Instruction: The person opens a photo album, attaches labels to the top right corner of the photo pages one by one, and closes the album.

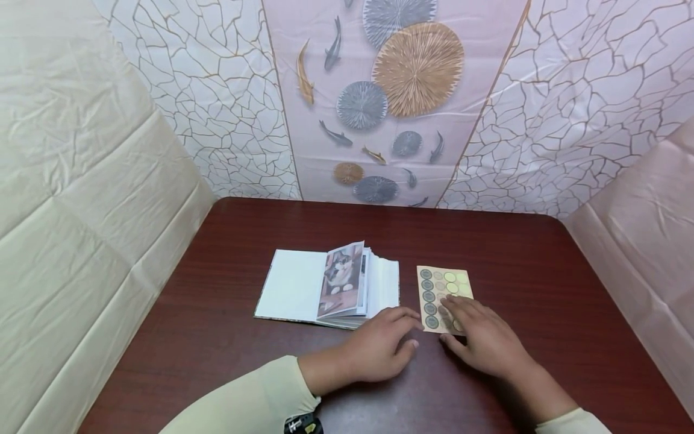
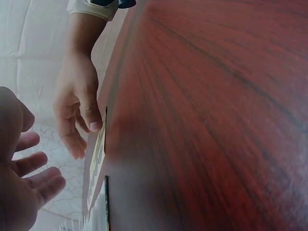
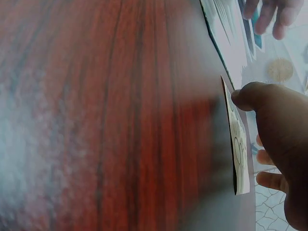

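Observation:
A sheet of round stickers (image 1: 428,296) lies flat on the table, with dark-ringed circles down its left side and pale yellow ones on the right. My right hand (image 1: 482,334) is over the sheet's lower right part, fingers extended; whether the fingertips touch it I cannot tell. Between the sheet and an open album (image 1: 295,283) is my left hand (image 1: 376,346), its fingers loosely bent and holding nothing. The album's left side is a blank white cover, and a partly raised page shows a cat photo (image 1: 341,280). In the right wrist view, the right thumb (image 3: 248,96) is beside the sheet's edge.
The dark reddish-brown table (image 1: 217,361) extends around both items. Patterned cloth (image 1: 374,150) hangs behind its far edge, and pale fabric walls (image 1: 81,181) stand along the left and right sides. A dark watch (image 1: 303,424) shows at the left sleeve.

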Demonstrator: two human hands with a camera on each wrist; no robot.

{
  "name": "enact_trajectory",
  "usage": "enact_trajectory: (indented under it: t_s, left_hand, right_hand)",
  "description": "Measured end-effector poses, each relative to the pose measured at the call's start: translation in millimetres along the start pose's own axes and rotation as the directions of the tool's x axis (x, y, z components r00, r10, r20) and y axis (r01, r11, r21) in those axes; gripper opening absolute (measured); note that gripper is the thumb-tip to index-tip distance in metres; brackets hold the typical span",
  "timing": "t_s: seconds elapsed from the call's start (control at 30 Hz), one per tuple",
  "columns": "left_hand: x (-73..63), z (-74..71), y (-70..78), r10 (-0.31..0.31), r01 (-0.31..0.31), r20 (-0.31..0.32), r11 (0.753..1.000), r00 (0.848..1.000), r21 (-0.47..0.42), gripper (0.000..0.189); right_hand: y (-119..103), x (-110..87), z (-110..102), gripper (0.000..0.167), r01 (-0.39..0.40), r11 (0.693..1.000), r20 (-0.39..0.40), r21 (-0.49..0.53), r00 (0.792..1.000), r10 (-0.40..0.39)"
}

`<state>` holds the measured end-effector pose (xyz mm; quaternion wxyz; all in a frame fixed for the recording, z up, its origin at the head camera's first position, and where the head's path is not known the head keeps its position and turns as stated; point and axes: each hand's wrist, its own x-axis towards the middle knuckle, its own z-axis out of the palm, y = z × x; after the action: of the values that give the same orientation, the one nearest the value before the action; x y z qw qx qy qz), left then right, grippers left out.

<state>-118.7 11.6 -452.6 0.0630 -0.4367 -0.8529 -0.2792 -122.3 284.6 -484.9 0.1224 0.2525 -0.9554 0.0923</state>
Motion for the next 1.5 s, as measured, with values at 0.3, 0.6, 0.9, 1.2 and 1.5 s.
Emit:
enact_trajectory:
  t_s: [0.3,0.6,0.9,1.2,1.5]
  left_hand:
    - [5.3,9.4,2.1,-0.144,0.145,0.017,0.974,0.989,-0.176,0.024]
    - [16.1,15.7,9.2,-0.355,0.379,0.134,0.871,0.925,-0.314,0.028]
    - [23.3,17.7,10.1,-0.435,0.466,0.167,0.824,0.885,-0.323,0.033]
    - [29.8,21.5,9.9,-0.508,0.544,0.200,0.742,0.838,-0.392,0.034]
    - [32.7,25.0,9.6,-0.556,0.594,0.222,0.689,0.801,-0.416,0.034]
  right_hand:
    - [3,-0.7,0,0.073,-0.072,0.997,0.033,0.015,0.997,0.071]
    - [5,-0.8,1,0.082,-0.125,0.992,0.042,0.008,0.991,0.125]
    - [8,1.3,3,0.086,-0.150,0.988,0.056,0.023,0.987,0.148]
    - [9,1.4,3,0.091,-0.180,0.983,0.059,0.034,0.982,0.178]
    - [7,2.9,2,0.088,-0.188,0.981,0.068,0.038,0.980,0.185]
